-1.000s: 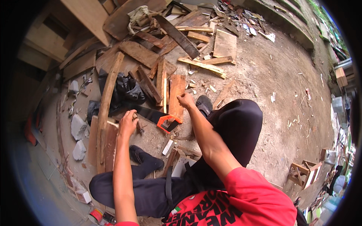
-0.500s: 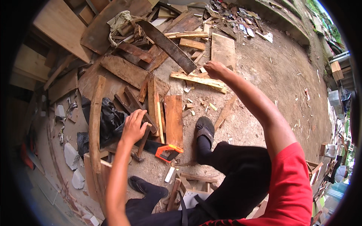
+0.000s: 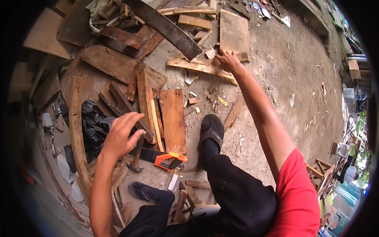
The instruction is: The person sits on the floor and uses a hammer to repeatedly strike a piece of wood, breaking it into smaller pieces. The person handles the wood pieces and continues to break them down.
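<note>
My right hand [image 3: 229, 62] reaches out ahead, its fingers now apart, over the far end of a pale split plank [image 3: 197, 68] and beside a flat wooden board [image 3: 235, 31]. Whether the fingertips touch the wood cannot be made out. My left hand [image 3: 119, 136] hovers with fingers spread and nothing in it. Below and beside it are a dark wooden bar [image 3: 128, 106], a hammer [image 3: 136, 156] and a handsaw with an orange handle [image 3: 170, 160]. A reddish-brown board [image 3: 173, 120] lies just right of these.
A long dark curved strip [image 3: 167, 29] slants across the wood pile. Black plastic sheeting [image 3: 92, 124] and an upright pole [image 3: 75, 122] stand at left, near white rubble [image 3: 64, 169]. My shoe [image 3: 212, 128] rests on the dirt ground among wood chips. More scrap wood [image 3: 321, 173] lies at right.
My right hand has gone from a fist to loosened fingers. The left hand has shifted slightly left. The whole view has moved, so the pile sits further left and higher.
</note>
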